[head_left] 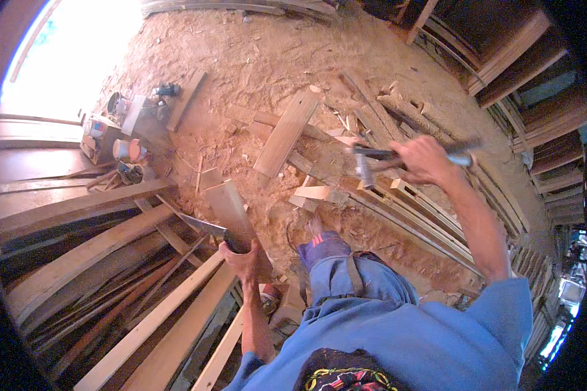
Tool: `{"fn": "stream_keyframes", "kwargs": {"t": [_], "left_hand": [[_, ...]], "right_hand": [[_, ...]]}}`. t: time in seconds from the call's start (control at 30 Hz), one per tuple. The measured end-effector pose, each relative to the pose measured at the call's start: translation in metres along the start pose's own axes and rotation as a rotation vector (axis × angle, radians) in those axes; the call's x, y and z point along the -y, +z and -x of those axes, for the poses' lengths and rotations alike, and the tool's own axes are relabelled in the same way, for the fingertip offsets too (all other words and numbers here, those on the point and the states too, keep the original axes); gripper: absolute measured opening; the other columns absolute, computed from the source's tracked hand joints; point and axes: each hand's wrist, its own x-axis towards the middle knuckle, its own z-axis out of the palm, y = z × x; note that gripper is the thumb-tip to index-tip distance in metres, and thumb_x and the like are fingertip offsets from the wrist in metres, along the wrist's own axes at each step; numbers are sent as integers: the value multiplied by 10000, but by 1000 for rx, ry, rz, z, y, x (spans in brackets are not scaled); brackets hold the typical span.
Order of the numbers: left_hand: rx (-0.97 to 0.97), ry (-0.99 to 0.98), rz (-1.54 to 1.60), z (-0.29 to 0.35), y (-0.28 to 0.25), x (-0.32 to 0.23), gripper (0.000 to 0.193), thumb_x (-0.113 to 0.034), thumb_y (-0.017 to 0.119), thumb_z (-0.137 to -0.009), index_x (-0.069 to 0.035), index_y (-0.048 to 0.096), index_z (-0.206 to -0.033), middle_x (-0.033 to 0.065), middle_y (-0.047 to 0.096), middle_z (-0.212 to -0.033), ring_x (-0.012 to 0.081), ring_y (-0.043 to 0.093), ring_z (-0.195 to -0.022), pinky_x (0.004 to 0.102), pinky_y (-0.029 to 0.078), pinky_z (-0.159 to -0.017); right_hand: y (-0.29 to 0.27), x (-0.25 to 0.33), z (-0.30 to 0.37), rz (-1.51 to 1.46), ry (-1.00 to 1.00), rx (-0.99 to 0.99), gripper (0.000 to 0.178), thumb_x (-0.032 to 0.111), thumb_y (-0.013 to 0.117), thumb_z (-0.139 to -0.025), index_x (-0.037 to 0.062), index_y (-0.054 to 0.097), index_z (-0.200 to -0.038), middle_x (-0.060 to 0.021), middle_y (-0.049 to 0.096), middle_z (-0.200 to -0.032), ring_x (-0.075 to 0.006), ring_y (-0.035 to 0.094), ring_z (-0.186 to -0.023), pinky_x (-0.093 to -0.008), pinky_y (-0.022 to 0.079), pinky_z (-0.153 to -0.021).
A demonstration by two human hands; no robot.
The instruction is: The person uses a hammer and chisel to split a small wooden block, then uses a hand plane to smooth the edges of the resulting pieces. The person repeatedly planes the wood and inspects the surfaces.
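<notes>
My left hand (242, 259) is closed around the black handle of a tool with a flat metal blade (203, 225); its exact kind is unclear. Right beside it a pale board (228, 204) stands up at an angle, and whether my fingers also grip it I cannot tell. Raised out to the right, my right hand (424, 159) grips a hammer (365, 171), its metal head hanging down on the left. A blurred dark rod-like piece sticks out past the far side of that fist, too smeared to name.
A wide plank (290, 130) lies on the dusty, shaving-strewn floor (241, 58) ahead. Long timbers (130, 326) fill the lower left. Slotted wooden pieces (430, 212) lie below my right arm. Buckets (121, 150) and a dark power tool (167, 90) sit at left; stacked timber (541, 124) lines the right.
</notes>
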Motion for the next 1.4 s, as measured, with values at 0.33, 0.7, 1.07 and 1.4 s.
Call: {"fn": "stream_keyframes", "kwargs": {"t": [0.33,0.7,1.07,1.4], "left_hand": [[281,588,-65,122,62,-176,695,-158,861,-608,3,450,-1144,156,460,-1064,331,502,-1017,444,440,-886],[1027,450,573,392,232,-408,730,-235,906,-714,35,516,-1268,109,646,-1107,208,627,-983,326,515,-907],[1291,468,793,630,299,-531,681,-67,898,-708,49,538,-1275,158,643,-1225,238,638,-1091,362,530,-939],[1369,725,741,805,372,-514,834,-181,950,-666,91,471,-1291,192,628,-1242,293,615,-1138,393,498,-1005]], "right_hand": [[149,-14,364,-488,889,-178,612,278,755,-664,45,630,-1216,-244,691,-1058,-463,640,-996,-523,505,-874],[333,94,686,-1021,1598,-356,553,189,761,-638,4,630,-1143,-189,686,-869,-359,679,-791,-452,520,-741],[372,209,773,-1276,1986,-660,486,134,745,-675,19,623,-1132,-136,667,-837,-303,640,-751,-408,518,-731],[435,229,831,-1189,2193,-472,656,187,811,-680,58,603,-1289,-171,700,-986,-330,671,-919,-417,530,-846]]}}
